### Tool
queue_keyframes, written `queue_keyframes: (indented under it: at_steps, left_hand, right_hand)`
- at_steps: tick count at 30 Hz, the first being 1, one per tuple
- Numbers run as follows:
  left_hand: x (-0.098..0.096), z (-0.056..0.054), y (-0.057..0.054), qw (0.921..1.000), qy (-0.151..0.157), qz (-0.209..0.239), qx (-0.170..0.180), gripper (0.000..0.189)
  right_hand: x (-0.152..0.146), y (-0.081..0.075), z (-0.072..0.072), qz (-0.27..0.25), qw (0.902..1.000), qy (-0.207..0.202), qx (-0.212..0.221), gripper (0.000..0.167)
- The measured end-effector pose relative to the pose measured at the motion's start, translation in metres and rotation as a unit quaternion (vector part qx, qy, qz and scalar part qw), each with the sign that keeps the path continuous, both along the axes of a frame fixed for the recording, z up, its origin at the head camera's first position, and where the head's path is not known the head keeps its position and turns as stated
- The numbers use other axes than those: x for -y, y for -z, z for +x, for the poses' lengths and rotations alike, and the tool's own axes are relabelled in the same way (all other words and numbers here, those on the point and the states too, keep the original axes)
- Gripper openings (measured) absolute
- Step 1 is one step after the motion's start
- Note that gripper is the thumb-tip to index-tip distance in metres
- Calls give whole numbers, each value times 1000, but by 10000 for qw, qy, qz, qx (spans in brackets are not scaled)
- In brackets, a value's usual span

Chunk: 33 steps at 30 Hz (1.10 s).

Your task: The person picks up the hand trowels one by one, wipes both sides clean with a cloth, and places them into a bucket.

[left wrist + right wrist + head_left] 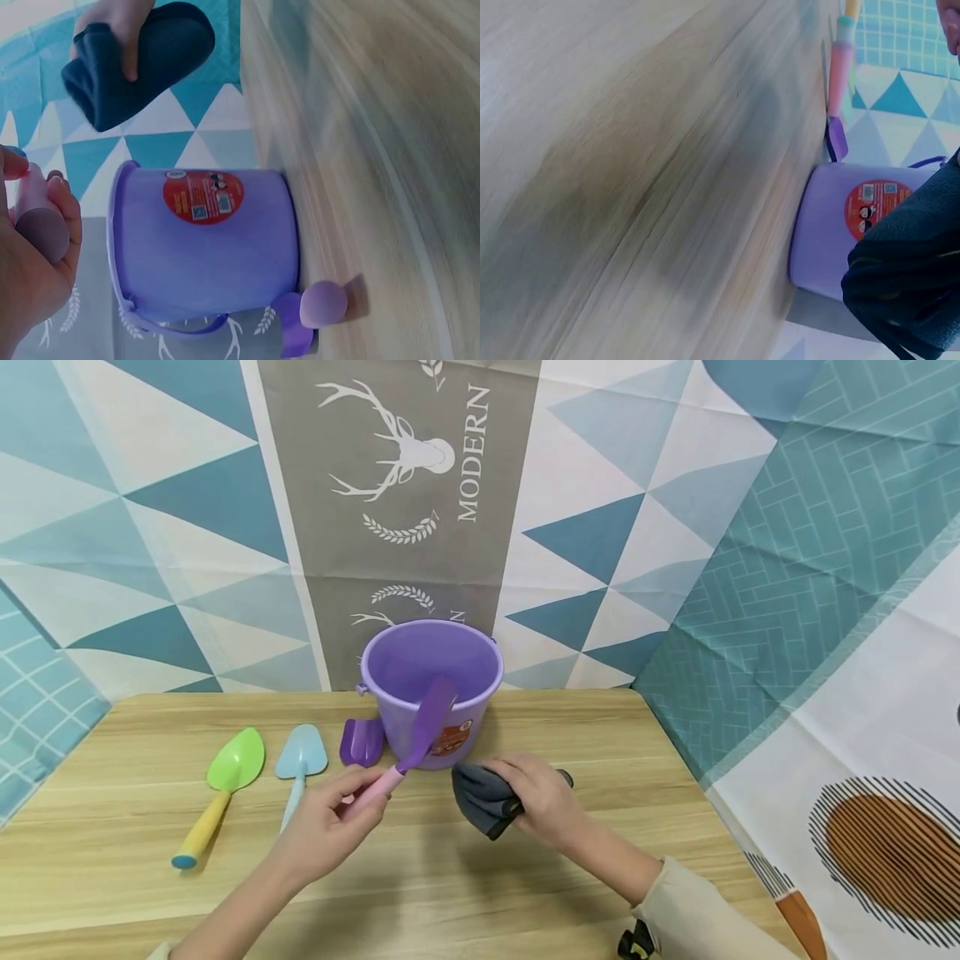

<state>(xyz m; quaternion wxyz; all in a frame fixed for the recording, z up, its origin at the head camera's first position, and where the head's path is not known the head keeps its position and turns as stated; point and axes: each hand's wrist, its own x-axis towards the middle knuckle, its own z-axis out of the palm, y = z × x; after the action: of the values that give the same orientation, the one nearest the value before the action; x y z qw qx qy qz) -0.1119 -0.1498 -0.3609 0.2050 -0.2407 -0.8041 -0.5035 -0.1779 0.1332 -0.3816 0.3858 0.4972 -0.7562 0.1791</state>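
Observation:
My left hand (322,827) grips the pink handle of a purple toy shovel (431,718), its blade tilted up in front of the bucket's rim. In the left wrist view the pink handle (43,229) sits between thumb and fingers. My right hand (543,802) holds a folded dark grey cloth (480,795) above the table, right of the shovel. That cloth (907,262) covers part of the bucket in the right wrist view. Behind both hands stands an upright purple bucket (396,722) with a red label. Whether the blade touches the rim, I cannot tell.
Left of the bucket, a smaller purple scoop (362,743) lies on the wooden table (600,893). Further left are a light blue shovel (302,752) and a green shovel (238,760) with a yellow handle. Patterned cloth (600,527) hangs behind the table.

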Motion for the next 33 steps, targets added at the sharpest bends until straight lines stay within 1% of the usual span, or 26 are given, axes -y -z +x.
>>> queue_keyframes:
  at_steps: [5,8,12,15,18,19,21,24,25,27,28,30,33]
  left_hand:
    - [7,-2,-3,9993,-246,-180,213,31]
    - [10,-3,-6,9984,-300,-222,425,31]
    - [13,-4,-9,9963,-357,-326,718,28]
    - [16,-4,-11,9943,-444,-467,847,26]
    - [18,-4,-13,9917,-540,-560,1019,27]
    - [19,-5,-13,9910,-558,-566,1075,28]
    - [21,-4,-16,9892,-628,-601,1181,29]
    - [23,-5,-20,9874,-705,-646,1263,32]
    - [23,-5,-21,9870,-721,-656,1278,33]
    - [24,-7,-22,9862,-773,-689,1291,33]
    - [24,-7,-22,9857,-797,-707,1302,33]
    - [25,-10,-23,9847,-847,-713,1347,33]
    - [26,-13,-23,9823,-978,-726,1420,34]
  right_hand:
    - [-3,-1,-1,329,9976,59,-603,23]
    - [-5,0,-2,474,9949,177,-873,24]
    - [-7,1,-2,652,9926,312,-977,25]
    - [-9,1,-2,671,9919,338,-1027,26]
    - [-11,1,-2,680,9929,314,-928,23]
    - [-12,0,-2,682,9938,302,-820,24]
    - [-13,-1,-2,651,9961,280,-518,32]
    - [-14,-3,-2,413,9987,271,122,46]
    - [-15,-4,-2,306,9985,299,354,48]
    - [-15,-5,-2,53,9956,365,859,47]
    - [-15,-6,-2,-66,9926,423,1139,45]
    - [-15,-8,0,-263,9824,553,1764,42]
    - [-15,-10,3,-466,9610,798,2606,39]
